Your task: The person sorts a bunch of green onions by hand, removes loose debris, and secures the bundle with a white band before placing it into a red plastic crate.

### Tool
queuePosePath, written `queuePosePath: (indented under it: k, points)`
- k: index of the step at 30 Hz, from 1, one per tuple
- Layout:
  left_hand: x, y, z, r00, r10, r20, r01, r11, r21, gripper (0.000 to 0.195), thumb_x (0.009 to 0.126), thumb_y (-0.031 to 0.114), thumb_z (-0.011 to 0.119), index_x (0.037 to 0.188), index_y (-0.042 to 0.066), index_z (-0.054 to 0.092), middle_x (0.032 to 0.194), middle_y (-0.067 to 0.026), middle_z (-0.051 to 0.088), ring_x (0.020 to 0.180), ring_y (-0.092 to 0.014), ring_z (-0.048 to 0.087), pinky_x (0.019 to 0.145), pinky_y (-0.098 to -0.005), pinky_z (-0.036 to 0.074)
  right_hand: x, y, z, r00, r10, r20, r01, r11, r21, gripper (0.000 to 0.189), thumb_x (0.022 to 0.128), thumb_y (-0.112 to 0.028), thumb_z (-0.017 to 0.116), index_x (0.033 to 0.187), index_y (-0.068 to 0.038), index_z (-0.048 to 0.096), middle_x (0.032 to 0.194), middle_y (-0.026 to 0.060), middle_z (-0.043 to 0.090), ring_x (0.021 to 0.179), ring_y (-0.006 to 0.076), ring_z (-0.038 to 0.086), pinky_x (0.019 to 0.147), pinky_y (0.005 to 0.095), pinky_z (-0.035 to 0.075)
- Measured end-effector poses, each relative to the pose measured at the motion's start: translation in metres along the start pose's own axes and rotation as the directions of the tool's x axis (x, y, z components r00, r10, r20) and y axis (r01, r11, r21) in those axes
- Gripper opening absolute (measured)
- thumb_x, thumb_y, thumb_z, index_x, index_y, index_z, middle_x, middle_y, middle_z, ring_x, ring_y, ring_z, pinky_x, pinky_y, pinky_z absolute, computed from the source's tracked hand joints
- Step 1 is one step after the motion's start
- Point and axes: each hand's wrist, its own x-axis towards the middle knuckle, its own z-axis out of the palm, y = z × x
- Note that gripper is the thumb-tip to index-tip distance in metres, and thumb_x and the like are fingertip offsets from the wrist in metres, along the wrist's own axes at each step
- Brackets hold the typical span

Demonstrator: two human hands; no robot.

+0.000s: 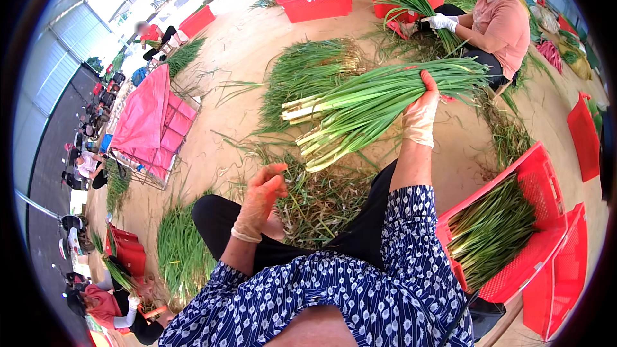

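Observation:
My right hand (pixel 424 111), in a thin pale glove with orange fingers, grips a thick bunch of long greens (pixel 366 106), like scallions or garlic chives. Their whitish stem ends point left and the leaf tips reach right. My left hand (pixel 260 197), gloved alike, hovers near my knee with bent fingers apart and nothing visible in it. It is well short of the bunch's stem ends. Below the bunch, between my legs, lies a heap of leaf trimmings (pixel 323 202). A loose pile of greens (pixel 308 77) rests on the ground beyond.
A red plastic crate (pixel 544 188) with greens stands at my right, against another red crate (pixel 559 274). More greens (pixel 185 246) lie at my left. A seated co-worker (pixel 501 29) holds a bunch at upper right. A pink tarp (pixel 144 111) covers a frame at left.

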Motion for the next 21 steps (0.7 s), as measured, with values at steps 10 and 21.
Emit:
queuePosePath:
  k: [10, 21]
  points:
    - [0.054, -0.047, 0.032, 0.994, -0.11, -0.007, 0.11, 0.994, -0.005, 0.013, 0.094, 0.006, 0.065, 0.105, 0.0, 0.067, 0.094, -0.0064, 0.069, 0.074, -0.015, 0.065, 0.059, -0.0282, 0.053, 0.008, 0.031, 0.001, 0.995, 0.074, -0.065, -0.081, 0.989, -0.125, 0.016, 0.086, -0.001, 0.061, 0.1, 0.005, 0.059, 0.089, 0.0183, 0.067, 0.078, 0.0342, 0.066, 0.077, 0.0465, 0.058]
    - [-0.012, 0.039, 0.036, 0.956, 0.286, 0.061, -0.291, 0.951, 0.101, 0.011, 0.087, 0.005, 0.064, 0.085, -0.003, 0.071, 0.077, -0.0041, 0.062, 0.069, -0.012, 0.054, 0.066, -0.0264, 0.042, 0.017, 0.03, -0.011, 0.981, 0.089, -0.171, -0.106, 0.99, -0.09, 0.019, 0.088, -0.004, 0.061, 0.105, 0.004, 0.057, 0.094, 0.0172, 0.067, 0.083, 0.0324, 0.066, 0.079, 0.0465, 0.057]
